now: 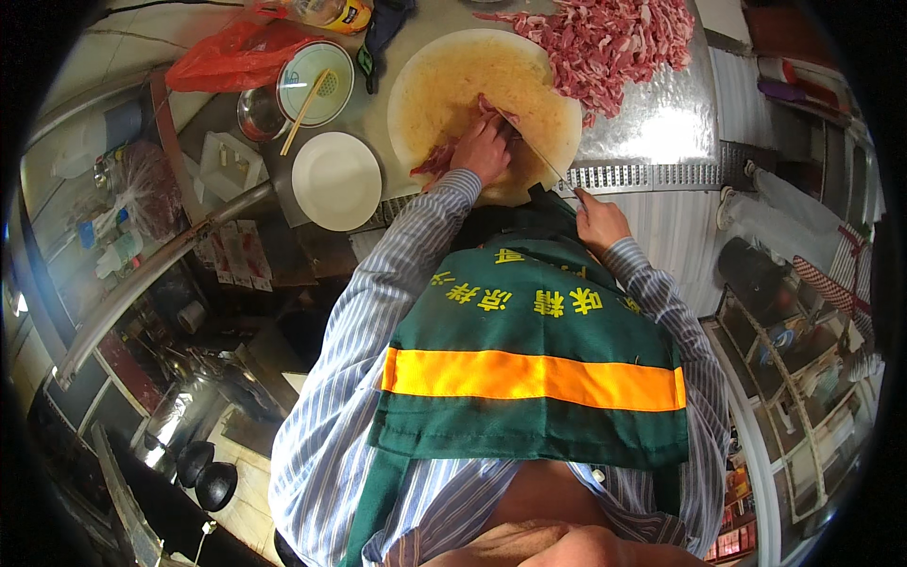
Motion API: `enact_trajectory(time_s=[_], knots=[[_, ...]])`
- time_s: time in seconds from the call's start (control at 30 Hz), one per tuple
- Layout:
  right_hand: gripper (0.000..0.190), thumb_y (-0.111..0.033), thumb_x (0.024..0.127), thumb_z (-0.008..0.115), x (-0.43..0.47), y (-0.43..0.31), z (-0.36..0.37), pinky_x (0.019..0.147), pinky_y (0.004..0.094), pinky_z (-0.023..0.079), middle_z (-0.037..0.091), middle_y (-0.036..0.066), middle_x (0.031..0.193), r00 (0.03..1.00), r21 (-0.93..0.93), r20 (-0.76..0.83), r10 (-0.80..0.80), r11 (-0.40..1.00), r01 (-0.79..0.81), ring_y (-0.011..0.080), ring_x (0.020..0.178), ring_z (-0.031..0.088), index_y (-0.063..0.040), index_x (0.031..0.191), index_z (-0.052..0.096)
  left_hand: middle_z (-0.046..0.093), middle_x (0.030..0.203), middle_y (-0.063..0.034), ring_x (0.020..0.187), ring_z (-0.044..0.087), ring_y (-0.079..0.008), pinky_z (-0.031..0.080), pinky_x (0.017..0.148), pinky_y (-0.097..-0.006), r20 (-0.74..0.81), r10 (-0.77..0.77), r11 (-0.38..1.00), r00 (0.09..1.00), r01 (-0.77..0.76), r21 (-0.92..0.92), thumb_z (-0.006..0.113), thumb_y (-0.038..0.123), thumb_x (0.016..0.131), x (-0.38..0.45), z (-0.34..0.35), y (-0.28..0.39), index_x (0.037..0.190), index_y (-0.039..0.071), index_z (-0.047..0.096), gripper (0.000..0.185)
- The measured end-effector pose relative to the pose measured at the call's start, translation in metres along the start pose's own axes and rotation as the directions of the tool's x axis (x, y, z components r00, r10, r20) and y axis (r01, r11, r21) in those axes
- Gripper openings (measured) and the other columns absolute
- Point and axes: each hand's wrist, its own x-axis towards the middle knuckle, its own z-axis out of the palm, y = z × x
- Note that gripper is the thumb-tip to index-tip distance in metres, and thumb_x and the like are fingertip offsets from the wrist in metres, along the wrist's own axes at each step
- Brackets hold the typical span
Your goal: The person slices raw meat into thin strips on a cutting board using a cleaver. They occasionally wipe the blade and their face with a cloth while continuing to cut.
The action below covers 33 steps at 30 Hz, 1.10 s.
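A round cutting board [439, 78] lies on the metal counter, its surface stained yellow. On it my left hand [484, 149] presses down on raw red meat [434, 159], fingers bent, with a small piece showing beyond the fingertips. My right hand [603, 221], at the counter's near edge, grips the handle of a knife [542, 157]; the thin blade slants up and left across the board to the meat beside my left fingers. A large heap of cut raw meat strips [616, 49] lies at the board's upper right, some touching its rim.
Left of the board are a white plate [336, 181], a bowl [340, 57] with chopsticks [305, 113] across it, a metal bowl [258, 117] and a red plastic bag [227, 57]. A bottle [340, 14] lies behind. Another person [786, 220] is at the far right.
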Motion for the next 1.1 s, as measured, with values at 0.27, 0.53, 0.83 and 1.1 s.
enact_trajectory(time_s=[0.27, 0.53, 0.83, 1.1], knots=[[0.033, -0.018, 0.091, 0.058, 0.126, -0.072, 0.003, 0.095, 0.0513, 0.054, 0.07, 0.028, 0.112, 0.983, -0.076, 0.153, 0.099, 0.993, -0.089, 0.0434, 0.109, 0.067, -0.004, 0.119, 0.069, 0.057, 0.136, -0.0142, 0.135, 0.047, -0.034, 0.038, 0.115, -0.0474, -0.026, -0.158, 0.95, 0.987, 0.145, -0.278, 0.06, 0.026, 0.096, 0.0, 0.015, -0.005, 0.129, 0.004, 0.064, 0.04], [0.037, -0.022, 0.096, 0.056, 0.091, -0.06, -0.017, 0.092, 0.0546, 0.052, 0.069, 0.031, 0.104, 1.0, 0.048, 0.001, -0.008, 0.999, 0.008, 0.0488, 0.1, 0.066, -0.003, 0.126, 0.065, 0.05, 0.142, -0.0156, 0.136, 0.045, -0.0368, 0.041, 0.113, -0.0477, 0.096, -0.251, 0.92, 0.963, 0.269, -0.287, 0.063, 0.024, 0.094, -0.009, 0.01, 0.001, 0.14, 0.007, 0.054, 0.05], [0.043, -0.014, 0.093, 0.054, 0.012, -0.019, -0.011, 0.087, 0.0585, 0.052, 0.069, 0.033, 0.096, 0.983, -0.027, 0.158, 0.09, 0.996, -0.087, 0.0509, 0.09, 0.067, -0.005, 0.135, 0.06, 0.047, 0.152, -0.0154, 0.144, 0.036, -0.0334, 0.024, 0.126, -0.0437, 0.202, -0.12, 0.98, 0.972, 0.148, -0.13, 0.064, 0.03, 0.091, -0.005, -0.004, -0.001, 0.146, 0.002, 0.05, 0.063], [0.035, -0.018, 0.09, 0.057, 0.135, -0.086, 0.013, 0.093, 0.0541, 0.053, 0.069, 0.031, 0.11, 0.99, -0.042, 0.1, 0.095, 0.995, -0.092, 0.0478, 0.104, 0.066, -0.003, 0.121, 0.065, 0.049, 0.148, -0.0133, 0.139, 0.042, -0.0341, 0.041, 0.115, -0.0416, 0.089, -0.177, 0.962, 0.98, 0.191, -0.194, 0.063, 0.022, 0.091, -0.004, 0.012, -0.009, 0.14, 0.007, 0.056, 0.052]])
